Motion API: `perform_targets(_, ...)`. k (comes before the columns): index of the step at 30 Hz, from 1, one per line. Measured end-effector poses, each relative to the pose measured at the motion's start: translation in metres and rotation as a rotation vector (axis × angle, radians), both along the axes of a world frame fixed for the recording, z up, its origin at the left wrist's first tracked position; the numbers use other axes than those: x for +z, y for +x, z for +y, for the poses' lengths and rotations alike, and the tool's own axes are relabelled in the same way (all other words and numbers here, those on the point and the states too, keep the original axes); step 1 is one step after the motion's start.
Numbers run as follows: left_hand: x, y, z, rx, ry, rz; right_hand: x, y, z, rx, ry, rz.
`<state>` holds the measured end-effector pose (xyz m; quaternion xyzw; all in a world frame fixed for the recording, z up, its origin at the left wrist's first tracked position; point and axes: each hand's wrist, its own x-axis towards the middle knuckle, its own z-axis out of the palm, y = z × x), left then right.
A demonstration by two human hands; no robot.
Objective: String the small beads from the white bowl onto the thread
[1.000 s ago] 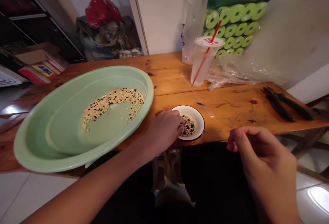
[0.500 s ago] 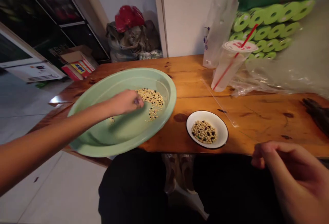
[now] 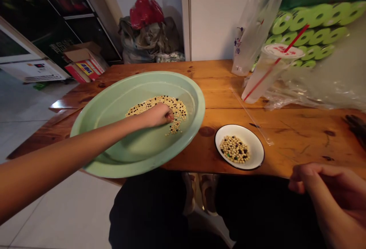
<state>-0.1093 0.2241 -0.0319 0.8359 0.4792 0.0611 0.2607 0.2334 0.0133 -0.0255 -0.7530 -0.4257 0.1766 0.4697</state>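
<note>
My left hand (image 3: 160,115) reaches into a big pale green basin (image 3: 197,123) with its fingers curled together. What the fingertips hold, if anything, cannot be made out. Beneath and around that hand lie yellow beans (image 3: 178,106) mixed with dark ones, spread over the basin floor. A small white bowl (image 3: 256,153) with a dark rim stands to the right, near the table's front edge, holding more yellow and dark beans (image 3: 234,150). My right hand (image 3: 328,191) is curled in front of the table edge at the lower right; its palm side is partly hidden.
Behind the bowl on the wooden table (image 3: 211,92) stands a lidded plastic cup (image 3: 265,73) with a red straw. Clear plastic wrap and green rolls (image 3: 320,14) fill the back right. A cardboard box (image 3: 85,64) and bags (image 3: 148,35) are beyond the table.
My left hand has shifted a little to the right over the beans, uncovering more of them on its far side. The view has turned slightly; my right hand stays curled.
</note>
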Motion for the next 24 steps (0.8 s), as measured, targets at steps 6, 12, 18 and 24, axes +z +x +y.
perform_targets(6, 0.036, 0.007, -0.015, 0.168, 0.040, -0.184, 0.006, -0.005, 0.004, 0.082, -0.016, -0.022)
perform_targets(12, 0.088, 0.057, -0.127, 0.413, 0.053, -0.823, 0.012, -0.018, 0.000, 0.381, 0.277, 0.137)
perform_targets(18, 0.060, 0.120, -0.194, 0.412, -0.242, -1.234, 0.018, -0.035, -0.008, 0.683, 0.355, 0.646)
perform_targets(24, 0.054, 0.124, -0.193, 0.334, -0.280, -1.364, 0.018, -0.044, -0.009, 0.806, 0.318, 0.818)
